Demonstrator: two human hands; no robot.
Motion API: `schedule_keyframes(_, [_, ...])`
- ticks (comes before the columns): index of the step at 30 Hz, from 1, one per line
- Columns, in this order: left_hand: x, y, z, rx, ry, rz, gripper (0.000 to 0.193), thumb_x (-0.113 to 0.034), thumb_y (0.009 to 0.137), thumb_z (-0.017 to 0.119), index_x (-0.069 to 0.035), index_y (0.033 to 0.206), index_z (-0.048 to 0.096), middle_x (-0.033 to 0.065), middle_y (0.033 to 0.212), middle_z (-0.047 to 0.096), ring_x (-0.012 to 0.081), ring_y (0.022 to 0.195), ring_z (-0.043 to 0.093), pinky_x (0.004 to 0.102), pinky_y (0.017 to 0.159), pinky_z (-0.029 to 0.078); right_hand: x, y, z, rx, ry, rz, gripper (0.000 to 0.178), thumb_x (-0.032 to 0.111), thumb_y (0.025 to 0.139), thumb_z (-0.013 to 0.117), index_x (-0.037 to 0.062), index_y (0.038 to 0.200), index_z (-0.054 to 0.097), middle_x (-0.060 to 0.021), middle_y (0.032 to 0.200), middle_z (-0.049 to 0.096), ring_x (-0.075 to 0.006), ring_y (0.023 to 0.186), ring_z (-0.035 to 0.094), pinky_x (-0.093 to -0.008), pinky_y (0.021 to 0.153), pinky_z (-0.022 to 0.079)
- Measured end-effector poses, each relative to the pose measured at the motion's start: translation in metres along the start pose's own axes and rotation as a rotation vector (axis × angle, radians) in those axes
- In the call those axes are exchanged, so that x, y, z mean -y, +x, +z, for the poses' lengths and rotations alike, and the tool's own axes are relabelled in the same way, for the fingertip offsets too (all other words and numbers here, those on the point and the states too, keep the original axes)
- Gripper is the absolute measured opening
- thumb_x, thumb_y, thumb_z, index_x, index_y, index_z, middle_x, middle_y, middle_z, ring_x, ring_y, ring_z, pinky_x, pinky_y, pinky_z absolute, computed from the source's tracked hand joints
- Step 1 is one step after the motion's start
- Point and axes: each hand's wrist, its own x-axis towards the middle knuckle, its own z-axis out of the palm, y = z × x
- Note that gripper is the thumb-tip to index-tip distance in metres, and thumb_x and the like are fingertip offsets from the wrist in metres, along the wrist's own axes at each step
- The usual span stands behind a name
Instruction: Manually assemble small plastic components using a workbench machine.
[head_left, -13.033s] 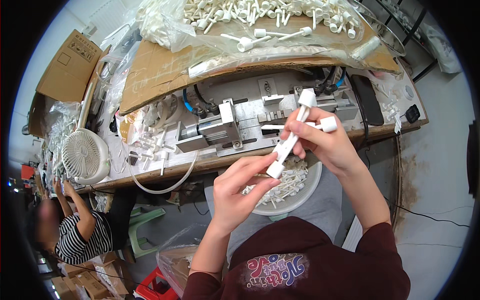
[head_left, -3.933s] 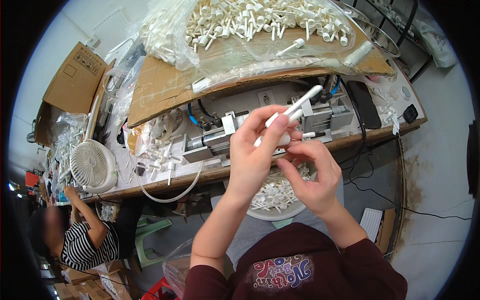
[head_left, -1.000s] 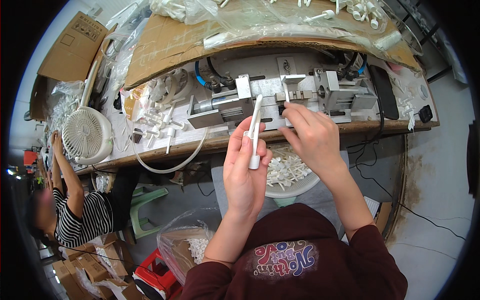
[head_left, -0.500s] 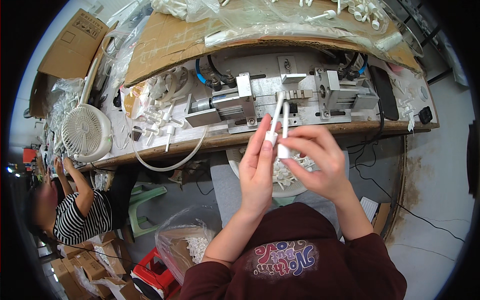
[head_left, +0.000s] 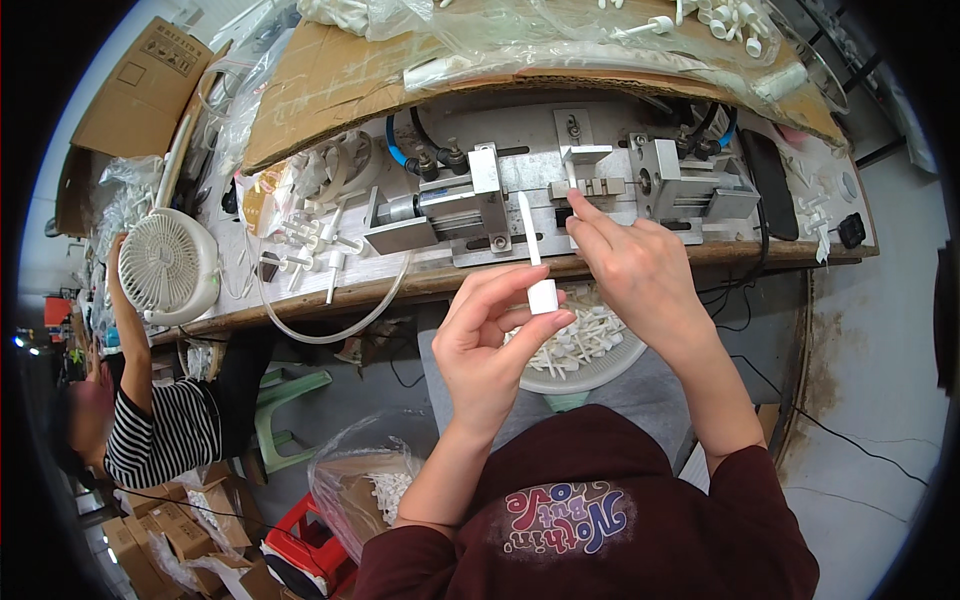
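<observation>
My left hand [head_left: 485, 345] is closed, pinching a white plastic stick with a wide cap-like end [head_left: 541, 295] between thumb and fingers. The stick stands upright, its thin tip pointing toward the bench. Farther forward, my right hand [head_left: 635, 255] reaches to the metal clamping fixture [head_left: 600, 188] in the middle of the bench. Its fingers are closed on a second white stick [head_left: 572, 174]; only a short length shows beyond the fingertips, against the fixture's small blocks. The rest of that stick is hidden by the hand.
A basket [head_left: 630, 362] of white sticks sits below my hands. Metal cylinder units [head_left: 440, 208] with air hoses flank the fixture. Cardboard [head_left: 350, 85] overhangs the bench. At left are loose white parts [head_left: 325, 240], a fan [head_left: 168, 265] and a person in stripes [head_left: 165, 430].
My hands have parted. The right has moved forward to the fixture with its stick; the left has shifted slightly left and still holds its own. The other person's arm has reached up behind the fan.
</observation>
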Motion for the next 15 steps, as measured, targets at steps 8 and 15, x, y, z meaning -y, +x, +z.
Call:
schedule_keyframes(8, [0.003,0.004,0.000,0.016,0.067,0.058,0.040,0.016,0.075,0.070,0.007,0.114,0.064,0.0155,0.122,0.055,0.0225,0.096,0.067,0.0288,0.080,0.060,-0.002,0.003,0.002,0.044,0.047,0.027,0.010,0.005,0.072,0.062,0.0026,0.080,0.058,-0.0188,0.119,0.066,-0.0229,0.057,0.066,-0.0315,0.055,0.053])
schedule_keyframes(15, [-0.002,0.009,-0.005,0.050,0.479,0.286,0.039,0.011,0.072,0.075,0.002,0.110,0.070,0.0158,0.129,0.053,0.0161,0.090,0.066,0.0268,0.077,0.060,-0.010,0.008,-0.010,-0.008,0.253,0.067,0.016,0.012,0.079,0.067,0.0021,0.089,0.063,-0.0133,0.109,0.069,-0.0248,0.065,0.068,-0.0335,0.059,0.054])
